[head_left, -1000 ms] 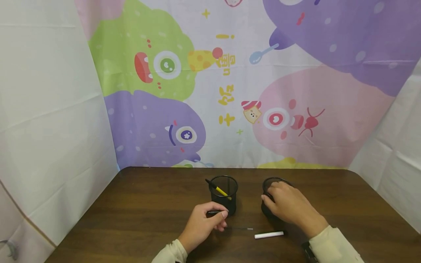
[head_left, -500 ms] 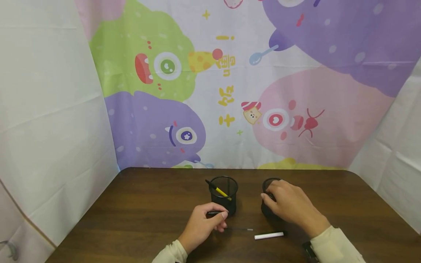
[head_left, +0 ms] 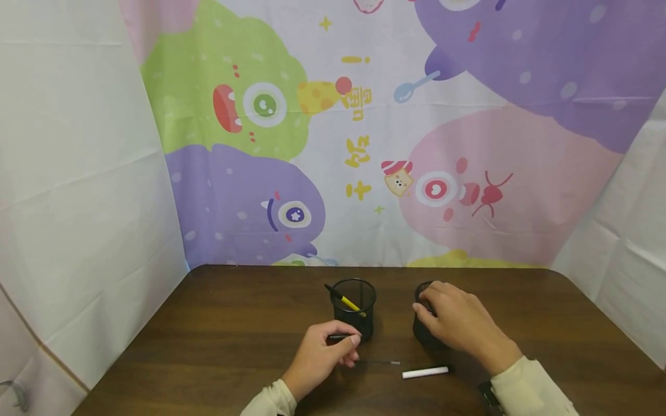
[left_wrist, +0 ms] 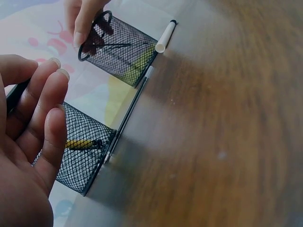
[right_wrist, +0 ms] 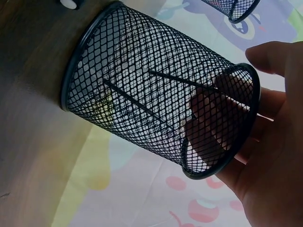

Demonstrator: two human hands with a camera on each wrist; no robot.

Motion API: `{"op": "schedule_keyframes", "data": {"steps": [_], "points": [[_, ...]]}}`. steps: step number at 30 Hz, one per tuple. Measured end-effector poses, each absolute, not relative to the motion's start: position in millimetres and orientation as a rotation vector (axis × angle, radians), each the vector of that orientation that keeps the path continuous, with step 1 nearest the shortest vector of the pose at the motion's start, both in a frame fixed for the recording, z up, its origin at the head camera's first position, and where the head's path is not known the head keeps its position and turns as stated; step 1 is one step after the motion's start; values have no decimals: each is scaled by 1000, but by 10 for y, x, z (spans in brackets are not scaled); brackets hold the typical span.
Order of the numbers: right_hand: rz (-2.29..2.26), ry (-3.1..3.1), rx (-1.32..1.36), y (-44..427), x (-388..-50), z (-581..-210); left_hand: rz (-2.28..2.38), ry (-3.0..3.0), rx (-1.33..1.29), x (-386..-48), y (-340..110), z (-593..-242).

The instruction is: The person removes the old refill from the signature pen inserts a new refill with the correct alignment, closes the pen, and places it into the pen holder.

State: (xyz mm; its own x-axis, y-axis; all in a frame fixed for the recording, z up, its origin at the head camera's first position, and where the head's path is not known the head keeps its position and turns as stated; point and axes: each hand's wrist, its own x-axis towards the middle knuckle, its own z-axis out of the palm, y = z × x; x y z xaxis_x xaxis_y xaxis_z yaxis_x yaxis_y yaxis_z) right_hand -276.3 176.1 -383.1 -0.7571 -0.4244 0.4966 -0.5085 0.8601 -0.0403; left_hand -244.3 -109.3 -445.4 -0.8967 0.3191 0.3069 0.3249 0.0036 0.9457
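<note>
Cartoon monsters cover the fabric backdrop beyond the far edge of the dark wood-grain surface, and white cloth hangs at the left. Right of centre, the right mesh cup stands upright with the right grip at its mouth: thumb outside, just beside the rim, the other fingers reaching inside. Whether they have hold of anything I cannot tell. Stiff wire should make this cup light, firm and hardly slippery, though easily tipped by a pull at the rim; its wall, low down, looks the steadiest hold.

Near the left mesh cup, which holds a yellow pen, the left grip pinches a dark pen between thumb and fingers. That pen is probably light, rigid and a little slick, best taken around its middle. Between the cups and the near edge lie a thin dark rod, likely the flimsiest thing here, and a white stick.

Little differs from a second ago: the left grip and everything lying loose look unmoved, while the right grip has shifted slightly, its knuckles now hiding more of the far rim.
</note>
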Motion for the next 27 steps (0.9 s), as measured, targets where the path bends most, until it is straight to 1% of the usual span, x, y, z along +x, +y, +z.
{"op": "schedule_keyframes", "data": {"steps": [19, 27], "points": [[364, -2389, 712, 1784, -2731, -3690, -2099, -2222, -704, -2426, -1089, -4440], [372, -2164, 820, 1794, -2734, -3626, -2088, -2238, -696, -2418, -1085, -4425]]}}
